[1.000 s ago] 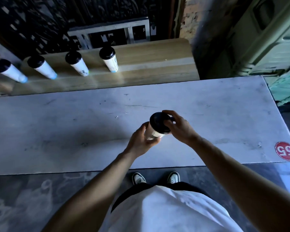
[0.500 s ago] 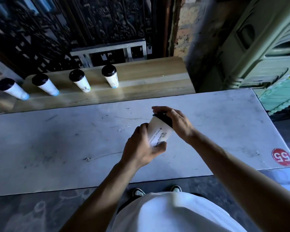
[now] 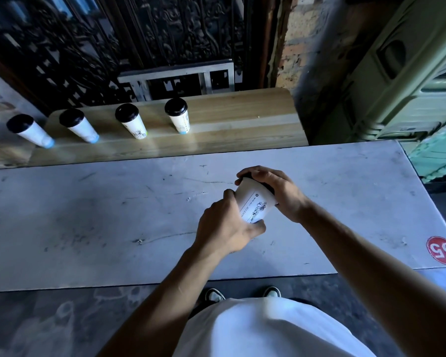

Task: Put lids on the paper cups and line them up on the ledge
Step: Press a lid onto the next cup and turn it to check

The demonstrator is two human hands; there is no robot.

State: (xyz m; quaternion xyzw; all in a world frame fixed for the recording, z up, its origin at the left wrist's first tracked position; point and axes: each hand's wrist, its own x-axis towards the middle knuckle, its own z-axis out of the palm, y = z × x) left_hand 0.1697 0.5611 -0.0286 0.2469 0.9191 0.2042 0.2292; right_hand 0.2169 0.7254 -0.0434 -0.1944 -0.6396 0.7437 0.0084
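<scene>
A white paper cup (image 3: 255, 203) with a black drawing on its side is held over the grey stone table (image 3: 88, 215), tilted with its top away from me. My left hand (image 3: 227, 228) grips the cup's lower body. My right hand (image 3: 276, 190) covers the black lid (image 3: 269, 188) on its top, fingers curled over the rim. On the wooden ledge (image 3: 242, 119) behind the table stand several white cups with black lids in a row, the rightmost cup (image 3: 178, 115) nearest the middle.
The ledge has bare wood to the right of the cup row. A red round sticker reading 55 (image 3: 443, 251) sits at the table's right corner. Dark ornate metalwork (image 3: 165, 34) rises behind the ledge, and a green bin (image 3: 409, 73) stands at the right.
The cup has tilted further away from me, so its printed side now shows. My right hand has closed over the lid and both hands have shifted slightly forward.
</scene>
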